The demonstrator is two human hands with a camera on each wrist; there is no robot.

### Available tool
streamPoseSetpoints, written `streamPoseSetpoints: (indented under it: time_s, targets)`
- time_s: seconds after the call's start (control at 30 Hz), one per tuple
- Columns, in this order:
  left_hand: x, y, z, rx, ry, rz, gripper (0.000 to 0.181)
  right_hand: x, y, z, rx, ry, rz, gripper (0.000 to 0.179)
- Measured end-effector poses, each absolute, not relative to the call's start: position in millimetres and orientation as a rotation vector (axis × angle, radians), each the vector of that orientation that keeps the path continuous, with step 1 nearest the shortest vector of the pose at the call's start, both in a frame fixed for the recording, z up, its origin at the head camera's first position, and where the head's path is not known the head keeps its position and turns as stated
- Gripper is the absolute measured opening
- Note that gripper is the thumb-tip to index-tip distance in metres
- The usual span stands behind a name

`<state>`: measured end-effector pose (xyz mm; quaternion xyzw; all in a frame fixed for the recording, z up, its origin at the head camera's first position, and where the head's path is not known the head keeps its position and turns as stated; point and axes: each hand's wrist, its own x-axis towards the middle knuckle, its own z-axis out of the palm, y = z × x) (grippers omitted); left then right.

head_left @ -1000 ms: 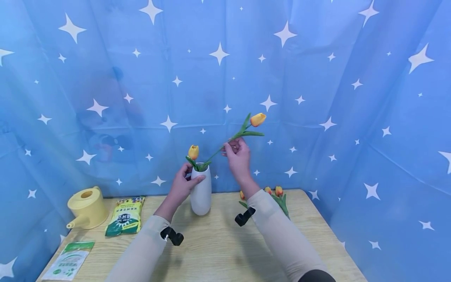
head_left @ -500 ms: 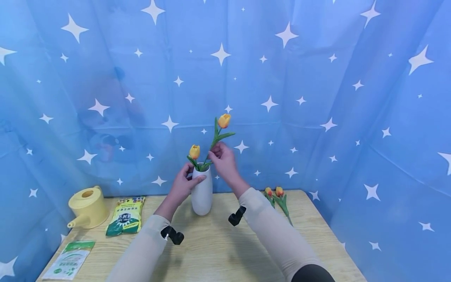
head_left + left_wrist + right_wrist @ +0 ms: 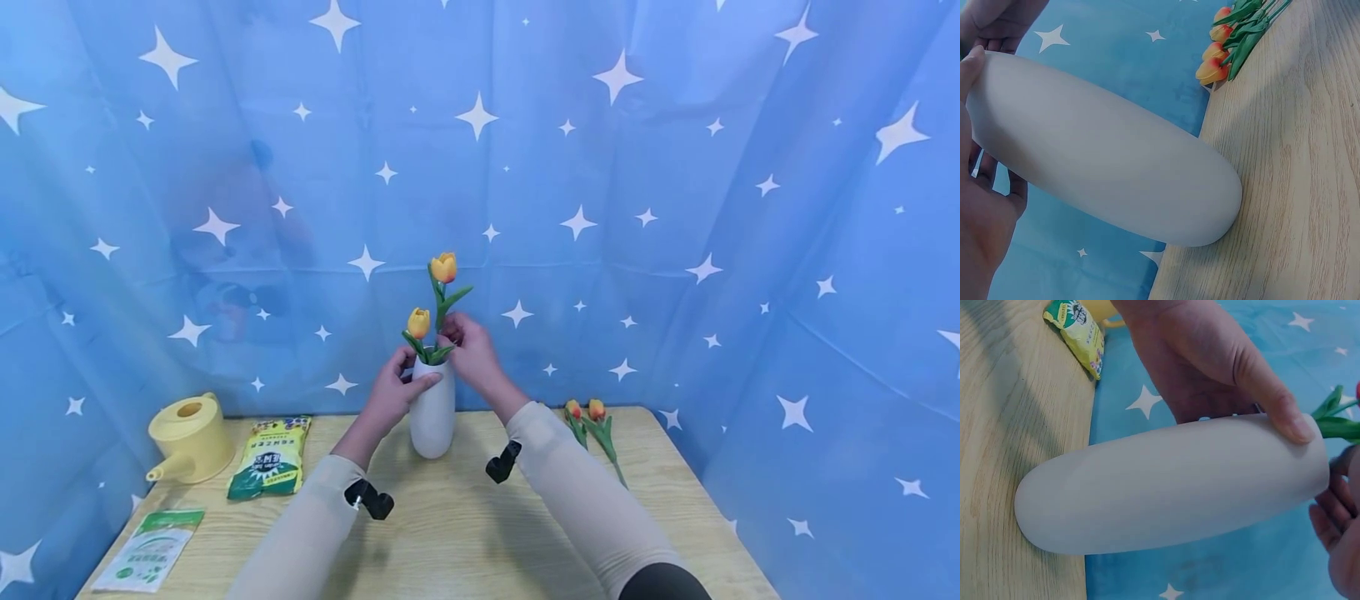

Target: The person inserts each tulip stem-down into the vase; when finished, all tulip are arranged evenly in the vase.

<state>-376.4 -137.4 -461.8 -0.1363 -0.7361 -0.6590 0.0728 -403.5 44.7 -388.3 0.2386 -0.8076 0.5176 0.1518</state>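
A white vase point(image 3: 432, 412) stands upright on the wooden table. My left hand point(image 3: 387, 393) grips it near the top, thumb in front and fingers round the left side, as the right wrist view shows of the vase point(image 3: 1172, 487). One yellow-orange tulip point(image 3: 418, 323) sits low in the mouth. A second tulip point(image 3: 443, 268) rises taller at the right of the mouth, its stem pinched by my right hand point(image 3: 474, 354) just above the rim. The lower end of that stem is hidden in the vase.
Several orange-yellow tulips point(image 3: 1215, 62) lie at the table's back right, partly behind my right sleeve in the head view. At left are a yellow watering can point(image 3: 191, 442), a green-yellow bag point(image 3: 268, 458) and a flat white-green packet point(image 3: 150, 552). A starry blue curtain point(image 3: 525, 167) hangs behind.
My right hand has moved left and down with the second tulip, swinging it from a rightward slant to nearly upright and lower in the vase. The left hand keeps its grip on the vase.
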Motion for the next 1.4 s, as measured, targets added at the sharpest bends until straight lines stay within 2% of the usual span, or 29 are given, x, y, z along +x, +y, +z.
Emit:
streamPoseSetpoints:
  time_s: [0.3,0.7,1.4]
  targets:
    - [-375.9,-138.1,-461.4,-0.41,-2.204,-1.982,0.049,-405.3,46.6,-390.1,0.699,-2.402,1.416,0.005]
    - [-377.1,-136.5,-463.1,-0.402,-2.225,-1.995,0.054,-401.2,53.0,-396.3,0.603,-2.431,1.484,0.011]
    - [-379.5,-138.7,-465.8,-0.401,-2.224,-1.994,0.057,-397.3,75.4,-400.5,0.641,-2.342,1.59,0.027]
